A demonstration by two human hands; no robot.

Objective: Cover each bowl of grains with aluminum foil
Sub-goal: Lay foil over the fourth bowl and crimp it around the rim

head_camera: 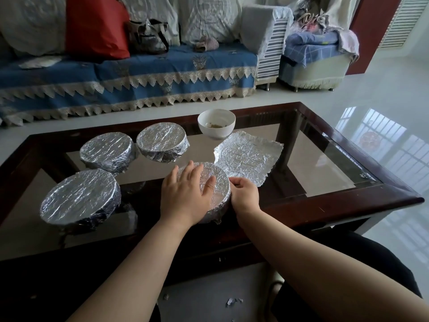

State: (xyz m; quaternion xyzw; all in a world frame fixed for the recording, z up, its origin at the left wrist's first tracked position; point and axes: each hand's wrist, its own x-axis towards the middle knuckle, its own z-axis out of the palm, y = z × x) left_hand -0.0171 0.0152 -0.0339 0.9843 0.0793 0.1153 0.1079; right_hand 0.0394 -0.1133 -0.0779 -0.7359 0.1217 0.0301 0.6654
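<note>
The left hand (185, 194) is laid flat, fingers straight and spread, on the crinkled foil top of the round foil-covered bowl (217, 182) nearest the person; its grip is wide and nothing is enclosed by it. The right hand (245, 194) is set against the right side of the same bowl, where the foil skirt is pinched between curled fingers and thumb, so its grip is narrow and closed on the foil.

The bowl is carried on the dark wood-framed glass table (325, 201), near the front edge. Just beyond the right hand, a loose, wrinkled sheet of aluminium foil (249, 156) lies flat on the glass, its near edge touching or slightly tucked behind the gripped bowl. Farther beyond that sheet, a white ceramic bowl (217, 123) stands uncovered, with a few grains visible at its bottom.

To the left of the left hand, three further foil-wrapped bowls are placed: one near the front (80, 198), one behind it (106, 151) and one beyond the left hand's fingertips (161, 141).

Small foil scraps (233, 301) lie on the floor below the forearms.
</note>
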